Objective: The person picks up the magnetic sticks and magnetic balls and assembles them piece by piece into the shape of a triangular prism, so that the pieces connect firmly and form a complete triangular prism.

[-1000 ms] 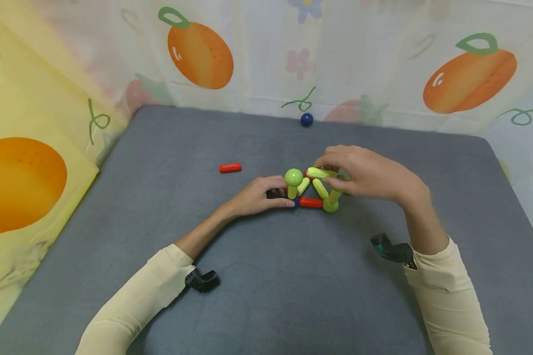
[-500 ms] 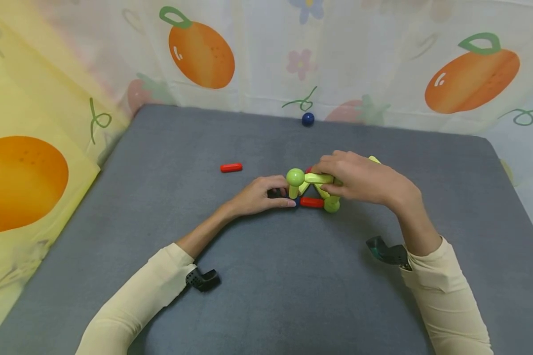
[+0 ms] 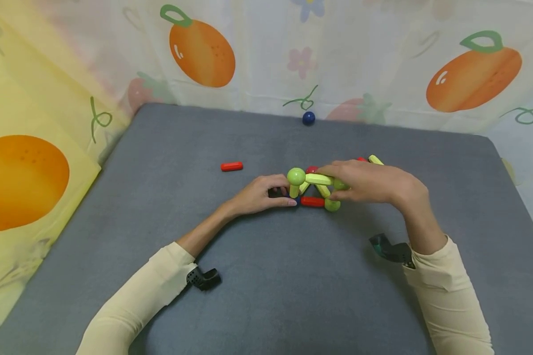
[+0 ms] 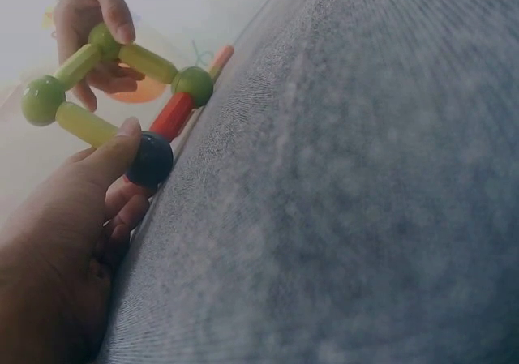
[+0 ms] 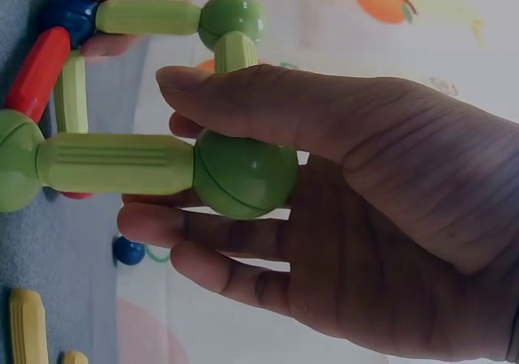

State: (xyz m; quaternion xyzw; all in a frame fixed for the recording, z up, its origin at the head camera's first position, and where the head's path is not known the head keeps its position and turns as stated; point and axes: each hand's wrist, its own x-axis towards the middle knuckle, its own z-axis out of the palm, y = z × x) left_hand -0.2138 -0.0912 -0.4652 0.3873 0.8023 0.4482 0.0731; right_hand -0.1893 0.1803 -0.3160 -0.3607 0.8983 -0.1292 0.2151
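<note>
A frame of magnetic balls and rods stands mid-table. Its base has a blue ball (image 4: 151,161), a red rod (image 3: 313,201) and a green ball (image 3: 332,204). Yellow-green uprights rise to an upper left green ball (image 3: 296,176) and an upper right green ball (image 5: 247,173), joined by a yellow-green top rod (image 3: 320,179). My left hand (image 3: 264,195) holds the blue ball between thumb and fingers. At the upper right corner, my right hand (image 3: 373,182) has its thumb and fingers around the ball and the rod end. More yellow-green rods slope to a red ball (image 3: 312,170) behind.
A loose red rod (image 3: 232,166) lies left of the frame. One dark blue ball (image 3: 308,118) sits at the table's back edge by the fruit-print curtain (image 3: 257,59). Beyond my right hand, a yellow rod (image 3: 375,159) and a red piece (image 3: 361,159) partly show.
The top rod in my right hand has come level and now meets the upper left green ball. My right hand has lowered slightly, revealing pieces behind it. My left hand stays put.
</note>
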